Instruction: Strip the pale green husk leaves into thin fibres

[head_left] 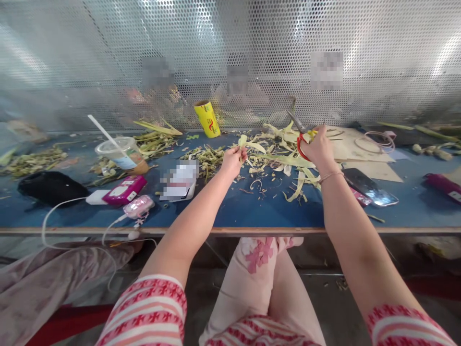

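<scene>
My left hand (pixel 233 161) is closed in a pinch on a pale green plant strip (pixel 243 141), whose end sticks up past the fingertips. My right hand (pixel 320 146) grips scissors (pixel 297 121) with red handles, the blades pointing up and to the left, away from the left hand. Between and beyond the hands lie loose pale leaf strips (pixel 298 162) and small trimmings scattered over the blue tabletop (pixel 230 210). A heap of short green plant pieces (pixel 212 159) lies just left of my left hand.
Left: a plastic cup (pixel 120 153) with a straw, a magenta power bank (pixel 126 189), cables and a black pouch (pixel 52 187). A yellow roll (pixel 207 118) stands by the perforated metal panel (pixel 266 57). Right: a phone (pixel 369 186) and cardboard (pixel 374 169). Another person's leg (pixel 61 276) shows at left.
</scene>
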A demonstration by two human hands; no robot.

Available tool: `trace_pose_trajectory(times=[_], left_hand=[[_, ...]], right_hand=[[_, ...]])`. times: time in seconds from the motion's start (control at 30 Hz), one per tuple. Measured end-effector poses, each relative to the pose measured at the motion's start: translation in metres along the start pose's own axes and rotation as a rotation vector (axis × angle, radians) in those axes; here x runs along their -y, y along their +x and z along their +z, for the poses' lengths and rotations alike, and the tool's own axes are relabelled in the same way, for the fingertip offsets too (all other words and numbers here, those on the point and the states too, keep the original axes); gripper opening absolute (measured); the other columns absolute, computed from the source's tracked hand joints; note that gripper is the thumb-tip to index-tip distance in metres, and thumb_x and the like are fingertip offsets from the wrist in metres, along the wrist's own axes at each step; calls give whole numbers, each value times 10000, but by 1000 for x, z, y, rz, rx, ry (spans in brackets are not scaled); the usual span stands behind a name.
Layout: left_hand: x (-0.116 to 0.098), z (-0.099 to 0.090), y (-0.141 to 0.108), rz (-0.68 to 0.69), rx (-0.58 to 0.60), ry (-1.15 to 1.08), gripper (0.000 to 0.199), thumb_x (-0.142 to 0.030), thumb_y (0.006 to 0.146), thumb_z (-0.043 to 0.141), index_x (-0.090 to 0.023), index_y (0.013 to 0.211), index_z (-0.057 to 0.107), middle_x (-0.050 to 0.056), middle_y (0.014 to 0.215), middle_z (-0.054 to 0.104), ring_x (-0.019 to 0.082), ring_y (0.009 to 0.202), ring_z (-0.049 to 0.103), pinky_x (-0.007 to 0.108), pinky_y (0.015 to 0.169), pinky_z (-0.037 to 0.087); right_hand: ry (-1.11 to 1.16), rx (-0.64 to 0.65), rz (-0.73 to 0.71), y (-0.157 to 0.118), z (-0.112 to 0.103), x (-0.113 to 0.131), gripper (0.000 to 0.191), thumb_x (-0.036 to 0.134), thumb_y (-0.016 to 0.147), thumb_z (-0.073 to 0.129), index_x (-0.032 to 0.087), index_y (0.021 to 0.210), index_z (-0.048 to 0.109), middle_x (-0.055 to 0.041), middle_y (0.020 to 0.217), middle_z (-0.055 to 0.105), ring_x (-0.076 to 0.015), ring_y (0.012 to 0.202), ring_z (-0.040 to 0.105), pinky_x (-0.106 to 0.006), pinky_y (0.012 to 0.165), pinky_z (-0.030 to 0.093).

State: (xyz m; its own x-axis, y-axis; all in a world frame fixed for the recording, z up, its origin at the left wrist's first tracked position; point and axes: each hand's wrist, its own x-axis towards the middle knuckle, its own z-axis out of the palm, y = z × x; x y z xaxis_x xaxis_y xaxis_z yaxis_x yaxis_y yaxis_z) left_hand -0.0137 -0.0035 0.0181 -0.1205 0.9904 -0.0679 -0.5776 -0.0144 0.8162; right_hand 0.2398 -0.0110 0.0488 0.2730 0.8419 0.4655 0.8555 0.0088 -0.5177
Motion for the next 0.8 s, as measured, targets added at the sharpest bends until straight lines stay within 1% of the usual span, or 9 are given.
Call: trace_pose_trajectory(times=[0.1, 0.2, 0.3, 0.4, 0.5, 0.6, 0.63, 0.7, 0.8], left_hand=[[-1, 1, 0, -5, 28, -49, 301, 42, 938, 408, -92, 751, 603, -9, 641, 609, 20, 513, 518, 154, 602, 471], [-1, 0, 1, -25, 36, -75, 284, 20, 951, 411, -102, 785, 606, 0, 655, 647, 24, 522, 544, 150, 619, 496], [-1, -2, 3, -60, 37, -104, 264, 4, 957, 420, -112, 816, 610, 5, 682, 683, 26, 530, 569, 148, 631, 516], [-2, -3, 4, -80, 41, -122, 256, 6, 950, 426, -110, 837, 624, 15, 701, 695, 39, 544, 595, 158, 639, 528], [-3, -3, 2, -88, 38, -133, 249, 15, 937, 434, -102, 876, 646, 24, 708, 701, 48, 544, 599, 165, 628, 530], [-4, -2, 0, -87, 21, -143, 253, 22, 932, 439, -101, 878, 653, 17, 674, 689, 44, 528, 586, 156, 617, 525], [-4, -1, -1, -88, 17, -149, 254, 21, 932, 443, -104, 885, 658, 15, 667, 686, 42, 527, 585, 152, 618, 525], [-5, 0, -2, -97, 17, -164, 259, 15, 931, 449, -113, 916, 674, 15, 661, 686, 44, 530, 587, 147, 623, 525], [-5, 2, -3, -107, 27, -166, 260, 14, 930, 451, -115, 918, 677, 16, 648, 684, 49, 524, 588, 152, 616, 528]], right_hand=[[184, 95, -170, -3, 9, 4, 556, 433, 849, 579, 175, 1316, 424, -96, 913, 642, -257, 828, 616, -412, 804, 495], [233, 218, -351, -12, 16, 13, 585, 458, 837, 584, 191, 1334, 429, -43, 809, 601, -222, 715, 574, -381, 738, 492], [158, 304, -478, -22, 18, 21, 649, 486, 821, 593, 179, 1370, 430, -59, 807, 614, -241, 716, 581, -397, 721, 491], [53, 329, -540, -27, 21, 27, 668, 515, 791, 621, 201, 1359, 463, -109, 915, 659, -286, 806, 621, -427, 748, 501], [6, 238, -454, -24, 23, 26, 679, 564, 764, 643, 192, 1314, 498, -145, 966, 663, -332, 887, 631, -483, 812, 497], [162, 120, -223, -15, 21, 20, 722, 682, 742, 625, 198, 1264, 502, -112, 885, 618, -307, 838, 612, -497, 825, 485], [293, 137, -146, -12, 19, 18, 727, 748, 744, 577, 219, 1237, 503, -75, 828, 582, -272, 772, 592, -472, 788, 488], [633, 272, -45, -7, 13, 14, 750, 877, 761, 369, 256, 1153, 521, -10, 725, 480, -197, 630, 502, -399, 678, 475], [992, 513, 24, -3, 6, 11, 887, 914, 756, 55, 248, 1051, 560, 12, 652, 388, -148, 533, 344, -330, 548, 398]])
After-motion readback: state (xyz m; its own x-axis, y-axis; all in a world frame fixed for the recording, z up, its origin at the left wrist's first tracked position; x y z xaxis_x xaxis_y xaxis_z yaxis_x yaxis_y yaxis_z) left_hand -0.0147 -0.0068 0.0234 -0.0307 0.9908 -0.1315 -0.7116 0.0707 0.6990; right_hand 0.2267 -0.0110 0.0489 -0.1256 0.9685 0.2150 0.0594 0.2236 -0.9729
